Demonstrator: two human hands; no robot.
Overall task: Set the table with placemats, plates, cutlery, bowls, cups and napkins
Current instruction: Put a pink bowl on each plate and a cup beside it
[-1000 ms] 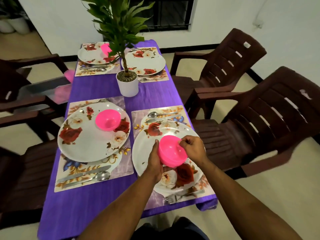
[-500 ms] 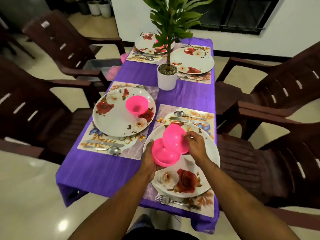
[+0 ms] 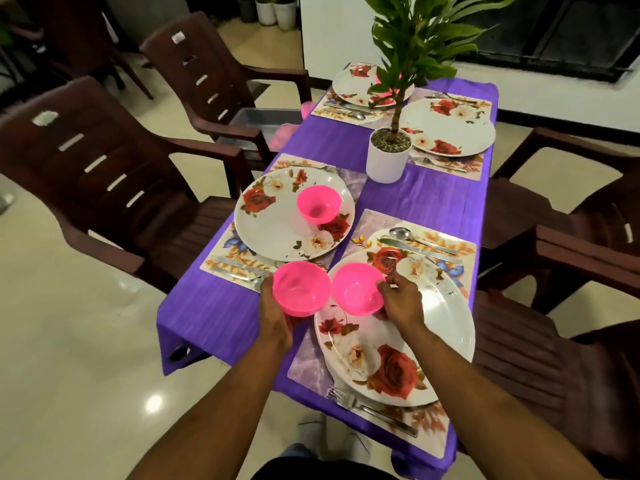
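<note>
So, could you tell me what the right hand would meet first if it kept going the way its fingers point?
Probably nothing new: the right hand already grips the pink bowl directly ahead; depth is unclear.

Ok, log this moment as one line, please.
stage: placing bowls | left hand: grip on pink bowl above table edge | right hand: grip on second pink bowl over near plate | far right plate: no bowl
</note>
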